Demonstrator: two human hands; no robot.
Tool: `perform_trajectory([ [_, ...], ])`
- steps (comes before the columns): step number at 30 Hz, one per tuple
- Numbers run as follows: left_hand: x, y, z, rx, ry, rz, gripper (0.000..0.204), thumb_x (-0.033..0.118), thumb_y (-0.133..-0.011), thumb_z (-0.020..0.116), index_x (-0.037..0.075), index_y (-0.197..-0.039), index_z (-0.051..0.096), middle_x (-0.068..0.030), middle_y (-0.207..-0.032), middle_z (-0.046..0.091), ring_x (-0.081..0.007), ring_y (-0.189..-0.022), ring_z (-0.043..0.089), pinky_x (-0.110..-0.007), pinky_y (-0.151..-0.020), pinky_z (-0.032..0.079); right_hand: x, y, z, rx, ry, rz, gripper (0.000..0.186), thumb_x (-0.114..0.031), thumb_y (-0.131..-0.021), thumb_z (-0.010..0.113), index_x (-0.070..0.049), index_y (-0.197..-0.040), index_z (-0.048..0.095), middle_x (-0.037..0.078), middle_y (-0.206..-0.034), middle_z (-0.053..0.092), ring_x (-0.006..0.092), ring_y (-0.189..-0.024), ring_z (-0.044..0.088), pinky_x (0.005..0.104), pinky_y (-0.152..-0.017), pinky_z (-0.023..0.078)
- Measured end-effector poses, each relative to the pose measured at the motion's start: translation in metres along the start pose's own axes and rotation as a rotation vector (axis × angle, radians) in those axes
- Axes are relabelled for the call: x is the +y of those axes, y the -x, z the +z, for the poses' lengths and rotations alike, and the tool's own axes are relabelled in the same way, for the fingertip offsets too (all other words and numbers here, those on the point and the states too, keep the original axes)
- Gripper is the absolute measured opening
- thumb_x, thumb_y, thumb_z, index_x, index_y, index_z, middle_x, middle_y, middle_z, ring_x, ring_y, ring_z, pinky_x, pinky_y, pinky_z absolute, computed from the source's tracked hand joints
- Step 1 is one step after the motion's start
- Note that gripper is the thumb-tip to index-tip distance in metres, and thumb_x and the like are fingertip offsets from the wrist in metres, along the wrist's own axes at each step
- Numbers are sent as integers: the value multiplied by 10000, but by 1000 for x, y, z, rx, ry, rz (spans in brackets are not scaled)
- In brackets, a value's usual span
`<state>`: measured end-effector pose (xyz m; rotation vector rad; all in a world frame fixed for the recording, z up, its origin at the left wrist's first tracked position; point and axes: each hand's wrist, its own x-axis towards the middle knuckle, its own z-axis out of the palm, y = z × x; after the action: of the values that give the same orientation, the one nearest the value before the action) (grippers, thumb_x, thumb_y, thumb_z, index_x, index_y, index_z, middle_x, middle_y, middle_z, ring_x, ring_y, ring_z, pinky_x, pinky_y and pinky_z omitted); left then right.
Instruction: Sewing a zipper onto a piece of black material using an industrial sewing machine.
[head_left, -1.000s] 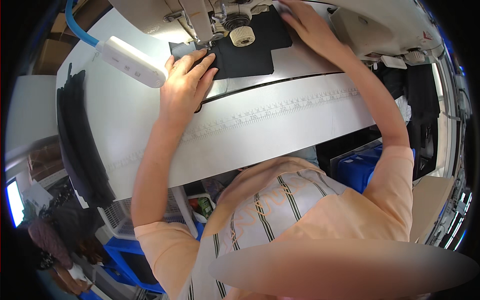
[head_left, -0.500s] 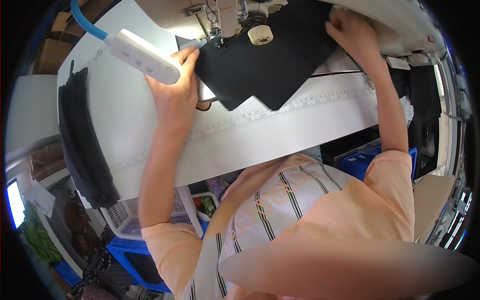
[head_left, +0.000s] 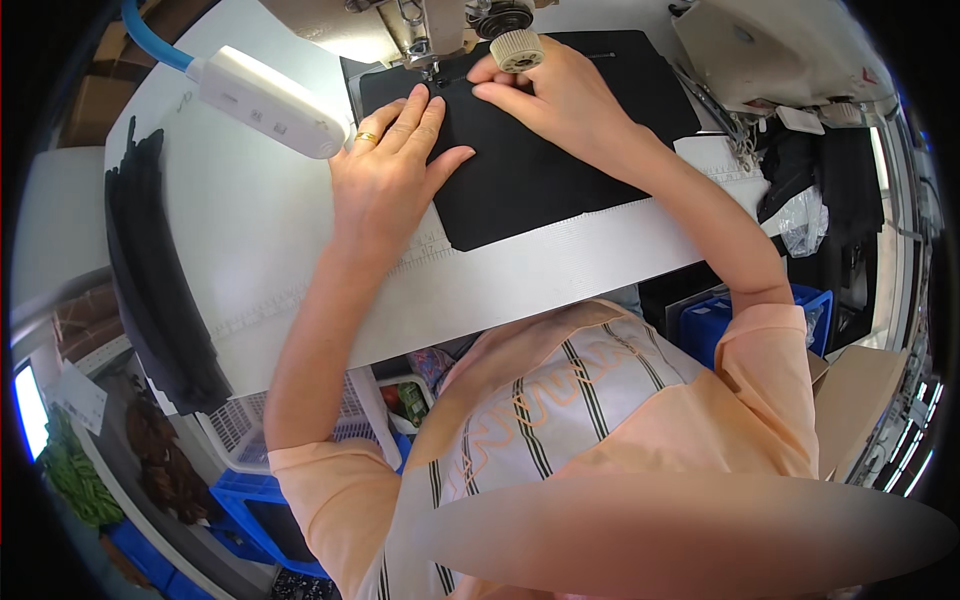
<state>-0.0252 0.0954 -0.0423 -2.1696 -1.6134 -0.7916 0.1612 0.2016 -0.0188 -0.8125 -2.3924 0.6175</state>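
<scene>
A black fabric piece [head_left: 560, 150] lies flat on the white sewing table, its far left part under the presser foot [head_left: 431, 73] of a sewing machine [head_left: 445, 25]. My left hand [head_left: 385, 165], with a ring on one finger, rests palm down on the fabric's left edge. Its fingers stretch toward the presser foot and the thumb is spread. My right hand [head_left: 560, 95] reaches across the fabric, its curled finger and thumb pinched together just right of the presser foot. Whatever lies between those fingertips is too small to make out. A ribbed white knob [head_left: 518, 50] partly covers this hand.
A white lamp [head_left: 270, 105] on a blue flexible neck hangs beside my left hand. Stacked black fabric [head_left: 165, 280] lies along the table's left edge. A printed ruler strip [head_left: 290, 300] crosses the table. Below are a white plastic basket [head_left: 235, 435] and blue crates [head_left: 705, 325].
The black fabric has been turned and laid flat under the machine. My right hand has moved left from the far right to the presser foot; my left hand has flattened onto the fabric.
</scene>
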Motion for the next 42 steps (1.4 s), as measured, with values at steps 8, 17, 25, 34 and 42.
perform_trajectory([
  [8,5,2,1,-8,-62,-47,451,338,-697,820,81,-1052,714,-41,-1128,704,-188,-998,655,-320,-738,532,5,-30,29,108,-194,22,254,-248,-753,702,-5,-718,634,96,-505,556,314,-490,570,396,-528,472],
  [17,5,1,1,-20,-46,-52,427,337,-699,814,118,-1054,724,-47,-1141,699,-200,-993,658,-321,-724,524,7,11,12,59,372,-407,281,-50,-790,649,-87,-1068,667,43,-1121,634,204,-970,606,335,-758,551],
  [25,7,-1,-3,-32,-5,-47,383,303,-722,809,109,-1043,731,-79,-1145,694,-225,-995,657,-331,-733,554,2,15,11,90,386,-396,353,-22,-735,663,-94,-1080,676,19,-1079,647,188,-975,610,286,-774,562],
  [34,2,-5,-2,-89,64,-133,378,279,-768,788,96,-1094,729,-110,-1196,672,-263,-1067,631,-345,-829,553,8,5,16,129,415,-412,329,-35,-725,671,-85,-1049,686,26,-1014,662,185,-927,621,287,-750,565],
  [42,-2,-8,1,-72,72,-91,381,273,-766,791,98,-1098,727,-110,-1200,671,-267,-1070,630,-356,-853,543,11,3,11,118,402,-408,312,-60,-755,674,-90,-1065,685,25,-1070,663,193,-955,622,288,-767,564],
])
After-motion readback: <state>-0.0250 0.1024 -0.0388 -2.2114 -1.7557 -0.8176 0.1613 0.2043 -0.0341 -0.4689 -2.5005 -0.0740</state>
